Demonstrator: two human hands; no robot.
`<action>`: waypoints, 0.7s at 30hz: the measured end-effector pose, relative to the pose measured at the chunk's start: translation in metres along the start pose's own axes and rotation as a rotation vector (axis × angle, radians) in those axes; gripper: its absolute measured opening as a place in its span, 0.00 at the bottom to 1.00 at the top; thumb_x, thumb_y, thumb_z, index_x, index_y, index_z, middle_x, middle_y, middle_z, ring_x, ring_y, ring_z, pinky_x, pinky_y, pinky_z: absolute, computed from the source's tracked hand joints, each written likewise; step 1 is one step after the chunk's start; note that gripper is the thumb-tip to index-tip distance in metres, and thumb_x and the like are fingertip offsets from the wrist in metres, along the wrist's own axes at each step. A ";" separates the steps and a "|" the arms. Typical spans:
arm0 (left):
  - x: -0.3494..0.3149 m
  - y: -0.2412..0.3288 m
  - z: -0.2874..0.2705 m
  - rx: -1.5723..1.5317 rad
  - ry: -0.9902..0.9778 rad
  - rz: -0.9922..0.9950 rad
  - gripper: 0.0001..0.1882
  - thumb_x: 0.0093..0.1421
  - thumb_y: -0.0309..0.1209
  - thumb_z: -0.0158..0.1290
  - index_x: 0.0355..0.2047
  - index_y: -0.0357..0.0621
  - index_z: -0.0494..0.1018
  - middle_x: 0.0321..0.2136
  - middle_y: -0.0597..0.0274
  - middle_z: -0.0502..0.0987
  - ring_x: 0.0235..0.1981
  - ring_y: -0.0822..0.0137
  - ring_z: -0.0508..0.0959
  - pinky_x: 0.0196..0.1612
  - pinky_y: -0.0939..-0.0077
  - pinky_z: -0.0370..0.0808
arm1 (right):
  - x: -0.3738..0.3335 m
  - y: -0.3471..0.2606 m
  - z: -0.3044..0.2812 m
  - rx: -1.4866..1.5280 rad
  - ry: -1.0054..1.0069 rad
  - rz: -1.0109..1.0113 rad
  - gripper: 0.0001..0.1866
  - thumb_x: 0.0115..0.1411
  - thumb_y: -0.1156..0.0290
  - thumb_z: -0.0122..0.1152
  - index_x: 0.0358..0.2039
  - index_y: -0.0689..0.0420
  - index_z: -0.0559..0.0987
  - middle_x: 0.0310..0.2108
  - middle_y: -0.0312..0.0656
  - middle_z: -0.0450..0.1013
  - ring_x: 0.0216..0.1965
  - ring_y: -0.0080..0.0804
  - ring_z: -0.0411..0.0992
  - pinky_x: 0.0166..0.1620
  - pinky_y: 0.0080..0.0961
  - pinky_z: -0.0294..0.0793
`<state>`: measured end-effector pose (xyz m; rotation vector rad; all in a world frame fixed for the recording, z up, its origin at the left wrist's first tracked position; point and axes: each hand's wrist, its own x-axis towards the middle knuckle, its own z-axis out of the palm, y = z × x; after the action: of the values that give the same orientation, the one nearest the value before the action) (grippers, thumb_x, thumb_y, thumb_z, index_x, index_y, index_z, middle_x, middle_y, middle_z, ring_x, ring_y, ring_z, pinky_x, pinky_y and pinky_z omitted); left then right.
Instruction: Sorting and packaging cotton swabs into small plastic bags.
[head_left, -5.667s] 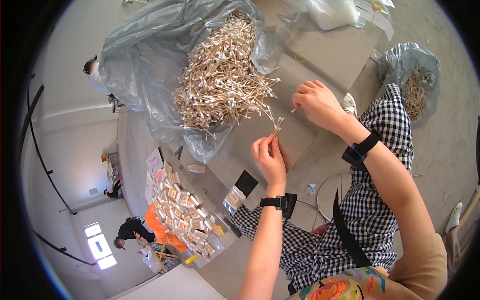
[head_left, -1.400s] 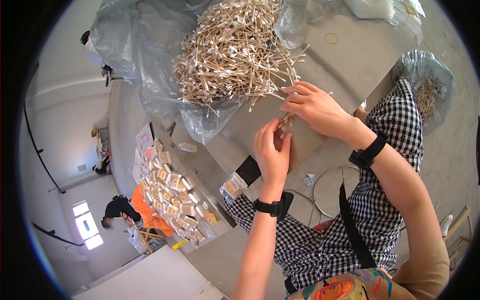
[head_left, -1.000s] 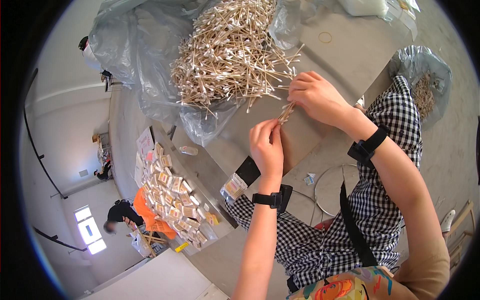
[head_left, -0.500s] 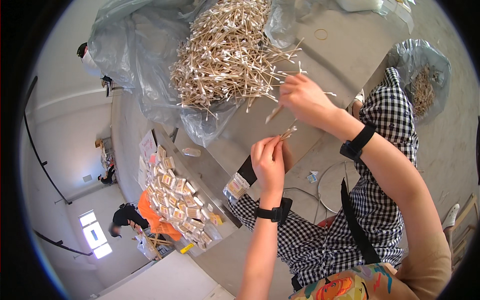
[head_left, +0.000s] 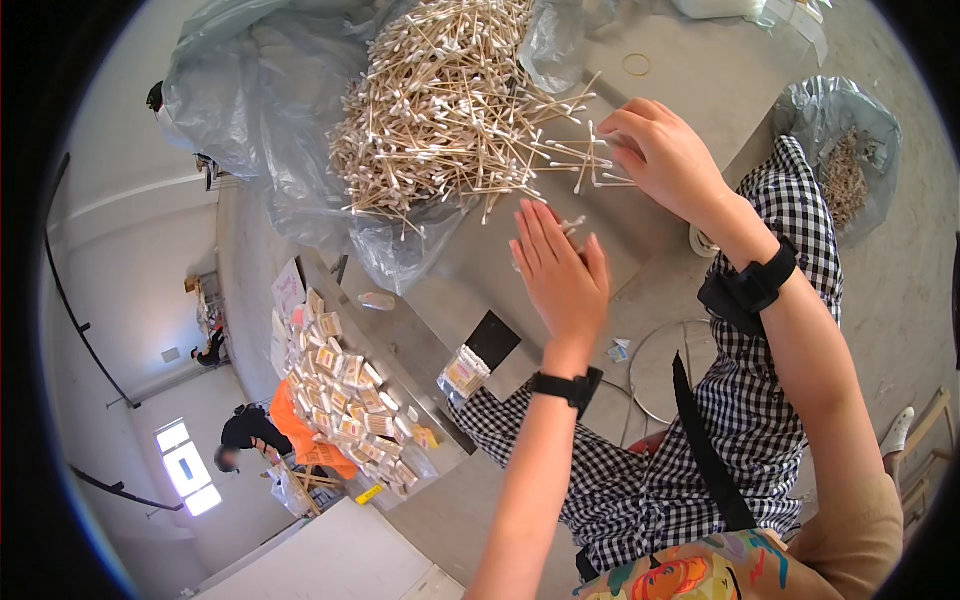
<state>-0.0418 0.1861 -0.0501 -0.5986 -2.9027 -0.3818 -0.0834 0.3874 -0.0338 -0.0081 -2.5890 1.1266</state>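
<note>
Left hand (head_left: pixel 562 282) flat, open over swabs (head_left: pixel 574 225); right hand (head_left: pixel 662 160) half-curled, hold unclear; grey tabletop (head_left: pixel 690 75), bright window (head_left: pixel 187 470).

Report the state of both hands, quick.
Left hand: open, cotton swabs showing beneath; grip on them cannot be told.
Right hand: half-curled near loose swabs; whether holding any cannot be told.
</note>
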 end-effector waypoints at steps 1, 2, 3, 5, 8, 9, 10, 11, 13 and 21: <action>0.013 -0.007 0.000 0.009 -0.011 0.013 0.36 0.69 0.42 0.43 0.68 0.28 0.50 0.69 0.38 0.52 0.71 0.43 0.51 0.70 0.45 0.47 | 0.000 0.001 0.003 0.001 -0.006 -0.015 0.16 0.52 0.79 0.60 0.43 0.55 0.80 0.43 0.42 0.74 0.47 0.43 0.72 0.52 0.37 0.72; 0.020 -0.011 -0.001 0.019 -0.022 0.025 0.38 0.69 0.45 0.43 0.68 0.26 0.49 0.69 0.37 0.51 0.71 0.43 0.50 0.70 0.45 0.47 | 0.000 0.001 0.005 0.003 -0.012 -0.031 0.19 0.51 0.80 0.60 0.46 0.54 0.79 0.46 0.42 0.74 0.48 0.43 0.72 0.53 0.37 0.71; 0.021 -0.011 -0.002 0.022 -0.020 0.022 0.38 0.69 0.45 0.43 0.68 0.26 0.49 0.69 0.37 0.51 0.71 0.43 0.50 0.70 0.45 0.47 | -0.001 0.000 0.006 0.005 -0.013 -0.035 0.19 0.51 0.80 0.60 0.46 0.54 0.79 0.46 0.42 0.74 0.48 0.43 0.72 0.53 0.37 0.71; 0.023 -0.011 0.003 0.070 -0.034 -0.008 0.42 0.68 0.49 0.44 0.67 0.24 0.47 0.69 0.35 0.49 0.71 0.41 0.49 0.70 0.45 0.47 | -0.002 -0.002 0.007 -0.047 -0.117 -0.133 0.25 0.51 0.81 0.58 0.52 0.53 0.77 0.53 0.41 0.72 0.56 0.43 0.68 0.58 0.38 0.68; -0.002 0.000 0.004 0.113 -0.009 -0.032 0.44 0.68 0.51 0.45 0.67 0.23 0.46 0.69 0.34 0.48 0.71 0.40 0.48 0.69 0.44 0.47 | -0.007 -0.007 0.008 -0.156 -0.122 -0.254 0.29 0.50 0.82 0.58 0.56 0.53 0.75 0.58 0.40 0.70 0.63 0.42 0.62 0.63 0.39 0.64; -0.010 0.001 0.004 0.112 -0.009 -0.031 0.44 0.68 0.51 0.45 0.67 0.23 0.46 0.69 0.34 0.48 0.71 0.40 0.48 0.69 0.44 0.47 | -0.007 -0.006 0.009 -0.158 -0.121 -0.253 0.29 0.50 0.82 0.58 0.56 0.53 0.75 0.58 0.40 0.70 0.63 0.42 0.62 0.63 0.39 0.64; -0.014 0.004 0.002 0.096 -0.029 -0.024 0.44 0.68 0.51 0.45 0.68 0.24 0.45 0.69 0.34 0.47 0.71 0.39 0.48 0.69 0.44 0.47 | -0.005 -0.003 0.009 -0.202 -0.132 -0.272 0.32 0.51 0.83 0.58 0.59 0.52 0.72 0.60 0.40 0.68 0.65 0.42 0.60 0.66 0.40 0.61; -0.018 0.006 0.001 0.080 -0.049 -0.018 0.45 0.67 0.52 0.45 0.68 0.24 0.45 0.69 0.34 0.47 0.71 0.39 0.47 0.69 0.44 0.47 | -0.003 0.000 0.009 -0.246 -0.143 -0.291 0.35 0.52 0.83 0.57 0.62 0.51 0.69 0.61 0.41 0.67 0.67 0.41 0.58 0.68 0.40 0.57; -0.027 0.008 -0.001 0.074 -0.056 -0.011 0.45 0.68 0.52 0.45 0.68 0.25 0.45 0.69 0.34 0.47 0.71 0.40 0.47 0.69 0.44 0.46 | 0.002 0.004 0.014 -0.259 -0.098 -0.320 0.33 0.52 0.81 0.60 0.60 0.52 0.71 0.58 0.41 0.70 0.65 0.41 0.61 0.67 0.40 0.59; -0.036 0.006 -0.002 0.037 -0.023 -0.034 0.44 0.68 0.52 0.44 0.69 0.28 0.44 0.69 0.38 0.50 0.72 0.45 0.49 0.70 0.45 0.44 | 0.007 -0.012 0.028 -0.227 -0.072 -0.217 0.11 0.52 0.73 0.63 0.38 0.57 0.81 0.38 0.37 0.74 0.49 0.34 0.69 0.57 0.31 0.66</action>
<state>-0.0061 0.1780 -0.0542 -0.5525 -2.9382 -0.3268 -0.0970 0.3597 -0.0413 0.2602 -2.6887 0.7678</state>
